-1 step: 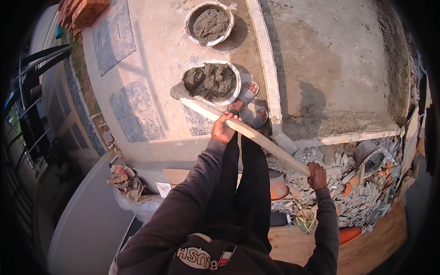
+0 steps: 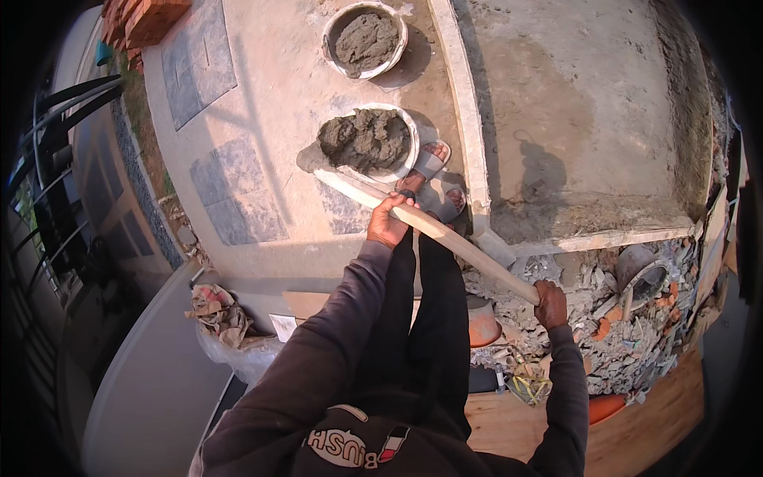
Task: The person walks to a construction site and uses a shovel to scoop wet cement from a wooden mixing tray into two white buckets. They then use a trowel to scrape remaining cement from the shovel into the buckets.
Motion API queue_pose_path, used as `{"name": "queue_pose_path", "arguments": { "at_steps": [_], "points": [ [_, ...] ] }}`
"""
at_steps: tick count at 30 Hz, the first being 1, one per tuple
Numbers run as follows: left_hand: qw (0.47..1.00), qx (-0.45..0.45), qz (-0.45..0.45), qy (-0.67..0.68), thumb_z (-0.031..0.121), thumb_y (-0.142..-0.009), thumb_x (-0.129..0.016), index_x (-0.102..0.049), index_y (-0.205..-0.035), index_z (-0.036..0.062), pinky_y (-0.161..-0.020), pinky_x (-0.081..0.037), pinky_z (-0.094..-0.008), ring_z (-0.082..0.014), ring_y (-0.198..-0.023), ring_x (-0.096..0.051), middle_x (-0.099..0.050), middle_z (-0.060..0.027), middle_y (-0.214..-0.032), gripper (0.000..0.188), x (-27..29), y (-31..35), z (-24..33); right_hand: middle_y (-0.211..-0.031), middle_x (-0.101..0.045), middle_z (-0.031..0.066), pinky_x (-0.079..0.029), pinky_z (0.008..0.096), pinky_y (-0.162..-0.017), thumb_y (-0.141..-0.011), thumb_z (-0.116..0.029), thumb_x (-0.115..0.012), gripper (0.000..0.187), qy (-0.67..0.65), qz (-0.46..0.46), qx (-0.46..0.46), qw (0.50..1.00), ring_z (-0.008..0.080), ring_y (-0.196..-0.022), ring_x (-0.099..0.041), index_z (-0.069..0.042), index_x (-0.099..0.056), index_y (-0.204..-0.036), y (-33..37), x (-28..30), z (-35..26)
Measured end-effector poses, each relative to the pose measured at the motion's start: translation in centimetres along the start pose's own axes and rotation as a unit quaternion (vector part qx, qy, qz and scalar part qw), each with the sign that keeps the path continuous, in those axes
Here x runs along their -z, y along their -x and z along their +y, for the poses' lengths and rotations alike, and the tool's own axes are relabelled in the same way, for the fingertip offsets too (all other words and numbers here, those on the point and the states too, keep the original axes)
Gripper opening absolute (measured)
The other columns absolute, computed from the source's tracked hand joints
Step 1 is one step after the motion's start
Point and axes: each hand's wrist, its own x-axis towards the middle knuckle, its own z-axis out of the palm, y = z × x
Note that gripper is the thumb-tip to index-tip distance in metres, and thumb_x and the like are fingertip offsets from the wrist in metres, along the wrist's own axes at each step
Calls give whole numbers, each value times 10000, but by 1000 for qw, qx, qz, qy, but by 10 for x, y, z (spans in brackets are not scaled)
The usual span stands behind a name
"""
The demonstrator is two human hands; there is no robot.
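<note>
My left hand (image 2: pixel 386 225) is closed around the middle of a long pale wooden handle, which looks like that of a hoe (image 2: pixel 469 253). Farther down, at the handle's end, my right hand (image 2: pixel 550 304) grips it too. The handle slants from lower right to upper left. Its mortar-coated far end (image 2: pixel 311 159) lies at the left side of a white bucket (image 2: pixel 412 143), and the shape of its head is partly hidden. Lumpy wet grey mortar (image 2: pixel 369 141) fills this bucket. My sandalled feet (image 2: pixel 433 163) stand just right of it.
A second bucket of mortar (image 2: pixel 325 38) stands farther ahead. A low concrete curb (image 2: pixel 469 119) runs along the right, beside a rough slab (image 2: pixel 588 119). Rubble (image 2: pixel 588 342) covers the ground at lower right. Stacked bricks (image 2: pixel 151 22) sit at far left; crumpled paper bags (image 2: pixel 218 316) lie at left.
</note>
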Motion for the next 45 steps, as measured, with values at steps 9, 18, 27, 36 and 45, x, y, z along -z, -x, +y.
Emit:
{"name": "queue_pose_path", "arguments": {
  "at_steps": [9,18,27,36,45],
  "points": [
    [992,-4,114,58,49,-774,-752,-542,-822,56,-797,-503,-465,-256,-745,-548,-548,-60,-777,216,18,-31,-8,-857,-575,128,-450,421,-761,-615,55,-656,316,41,19,22,999,343,-894,-576,-64,-530,-880,-27,9,13],
    [995,-23,88,34,-2,-756,-735,-532,-906,43,-852,-519,-451,-240,-774,-573,-559,-92,-833,257,20,-17,-18,-871,-573,123,-434,426,-743,-612,62,-648,335,37,20,23,999,337,-901,-568,-77,-546,-899,-34,3,32],
    [995,-33,76,46,-24,-761,-729,-548,-829,108,-885,-499,-458,-230,-756,-579,-567,-69,-783,234,11,10,-30,-863,-569,111,-420,429,-736,-623,60,-655,321,21,7,17,1000,325,-898,-562,-86,-551,-889,-26,-5,48],
    [994,-59,73,57,-39,-767,-703,-541,-852,91,-864,-502,-456,-228,-754,-581,-566,-72,-782,224,4,21,-36,-860,-576,88,-424,419,-728,-625,61,-654,322,51,14,30,998,305,-906,-566,-88,-569,-898,-36,12,52],
    [993,-49,91,49,-31,-760,-707,-546,-847,64,-847,-516,-454,-247,-740,-581,-570,-94,-776,207,4,0,-31,-860,-552,111,-411,427,-712,-627,51,-651,325,28,16,37,999,331,-896,-545,-84,-546,-903,-36,3,55]
  ]
}}
